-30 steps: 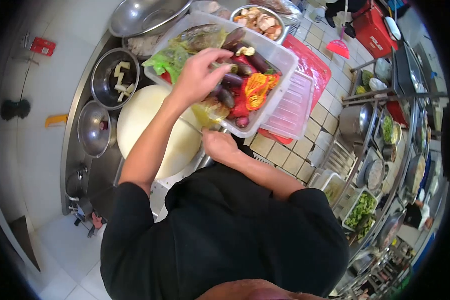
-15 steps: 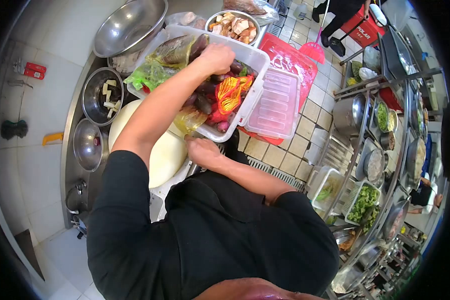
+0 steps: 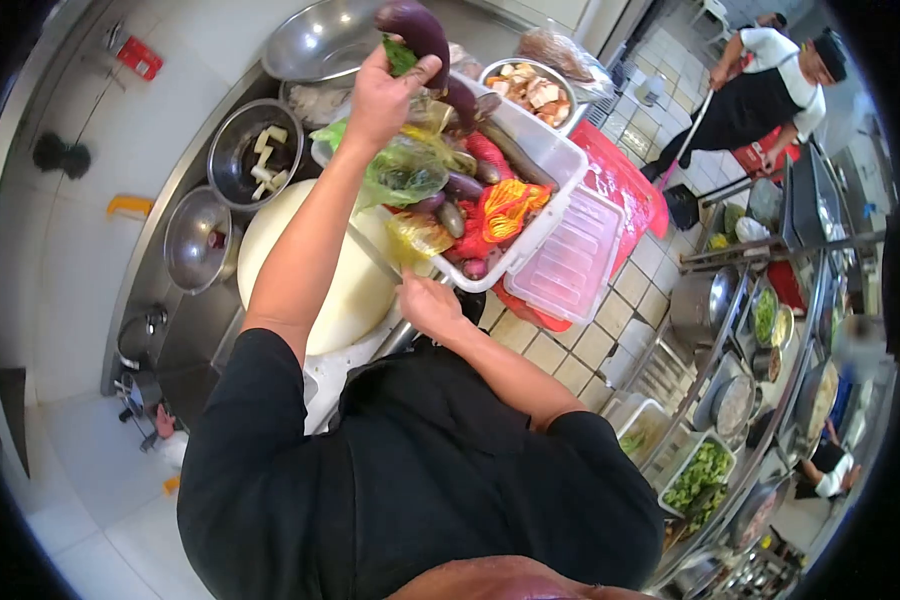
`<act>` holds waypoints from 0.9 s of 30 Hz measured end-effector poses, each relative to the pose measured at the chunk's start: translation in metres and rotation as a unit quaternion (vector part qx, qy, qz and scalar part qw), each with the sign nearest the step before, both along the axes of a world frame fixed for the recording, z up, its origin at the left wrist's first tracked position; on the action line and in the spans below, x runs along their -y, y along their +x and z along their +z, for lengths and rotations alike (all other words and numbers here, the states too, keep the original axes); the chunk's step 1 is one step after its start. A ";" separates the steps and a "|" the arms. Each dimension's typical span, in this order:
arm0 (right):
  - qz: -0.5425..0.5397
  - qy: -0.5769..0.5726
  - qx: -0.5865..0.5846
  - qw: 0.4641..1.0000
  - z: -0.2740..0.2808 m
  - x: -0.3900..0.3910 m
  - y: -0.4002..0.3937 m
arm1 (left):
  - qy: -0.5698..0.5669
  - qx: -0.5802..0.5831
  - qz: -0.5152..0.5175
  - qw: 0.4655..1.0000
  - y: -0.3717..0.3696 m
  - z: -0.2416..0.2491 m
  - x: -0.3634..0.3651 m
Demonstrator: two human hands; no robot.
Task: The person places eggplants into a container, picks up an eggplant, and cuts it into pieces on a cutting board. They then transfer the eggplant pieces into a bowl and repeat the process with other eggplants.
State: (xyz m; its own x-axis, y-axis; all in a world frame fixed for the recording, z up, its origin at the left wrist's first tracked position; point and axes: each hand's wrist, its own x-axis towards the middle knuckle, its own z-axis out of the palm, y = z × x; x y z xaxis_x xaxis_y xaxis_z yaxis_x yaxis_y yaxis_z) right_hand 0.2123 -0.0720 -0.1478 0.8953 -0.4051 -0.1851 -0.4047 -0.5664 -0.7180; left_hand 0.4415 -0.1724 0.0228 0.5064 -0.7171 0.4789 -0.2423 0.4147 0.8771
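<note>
Raised above the back of the white bin point(image 3: 557, 208), my left hand point(image 3: 382, 95) is closed round a dark purple eggplant point(image 3: 420, 38) with something green beside it. The bin holds more eggplants, a red and orange net point(image 3: 510, 207), small red items and bags of greens point(image 3: 402, 172). My right hand point(image 3: 432, 306) is closed near the bin's front corner, beside a yellowish plastic bag point(image 3: 417, 238); a thin blade-like strip runs up and left from near it. Its fingers curl in, and what they hold is too small to make out.
Steel bowls point(image 3: 198, 240) line the counter at left, beside a large pale round surface point(image 3: 315, 270). A bowl of cut pieces point(image 3: 530, 90) stands behind the bin, a clear lid point(image 3: 570, 255) right of it. A person point(image 3: 770, 90) holds a long pole at upper right; shelves stand at right.
My left hand has come up out of the bin with an eggplant. The view has turned, and the person at upper right now shows more fully. My right hand stays near the bin's front corner.
</note>
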 end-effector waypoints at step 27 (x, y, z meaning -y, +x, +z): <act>-0.053 -0.075 -0.077 0.993 0.002 -0.005 0.014 | 0.178 -0.439 0.371 0.799 -0.107 -0.194 -0.431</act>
State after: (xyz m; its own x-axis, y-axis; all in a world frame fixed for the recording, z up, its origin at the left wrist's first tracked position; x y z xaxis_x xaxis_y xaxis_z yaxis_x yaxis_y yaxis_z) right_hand 0.2263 -0.0668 -0.1457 0.8125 -0.5283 -0.2463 -0.5654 -0.6113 -0.5537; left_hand 0.3350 0.2584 -0.1709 0.8842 -0.0751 -0.4609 0.4670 0.1291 0.8748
